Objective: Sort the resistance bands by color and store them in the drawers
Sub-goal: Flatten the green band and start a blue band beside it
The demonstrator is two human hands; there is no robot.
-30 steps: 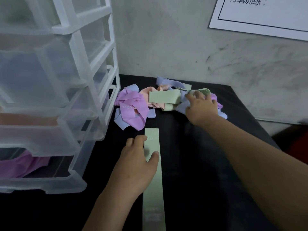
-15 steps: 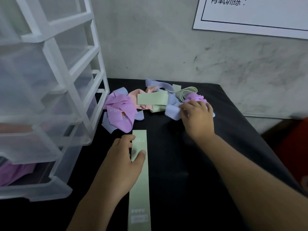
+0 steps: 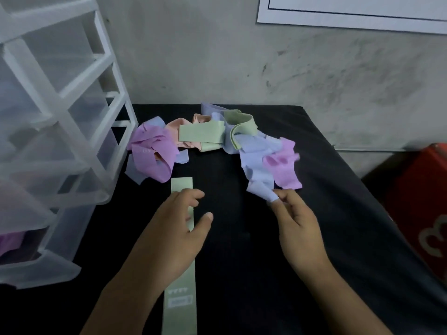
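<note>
A heap of resistance bands lies at the back of the black table [image 3: 314, 213]: purple [image 3: 152, 153], peach [image 3: 183, 126], green [image 3: 200, 134] and light blue ones. My right hand [image 3: 297, 226] pinches the near end of a light blue band [image 3: 257, 165], which stretches from the heap toward me, with a pink-purple band [image 3: 283, 165] beside it. A long green band [image 3: 182, 293] lies flat and straight in front of me. My left hand [image 3: 174, 238] rests on it with relaxed fingers. A clear plastic drawer unit [image 3: 58, 117] stands at the left.
The lowest drawer [image 3: 14, 243] of the unit sticks out and holds purple bands. A red box [image 3: 420, 209] sits off the table's right edge. A grey wall with a white poster [image 3: 350, 10] stands behind the table.
My right hand has drawn back toward me from the heap, pulling a light blue band and a pink-purple one along. My left hand stays on the flat green band.
</note>
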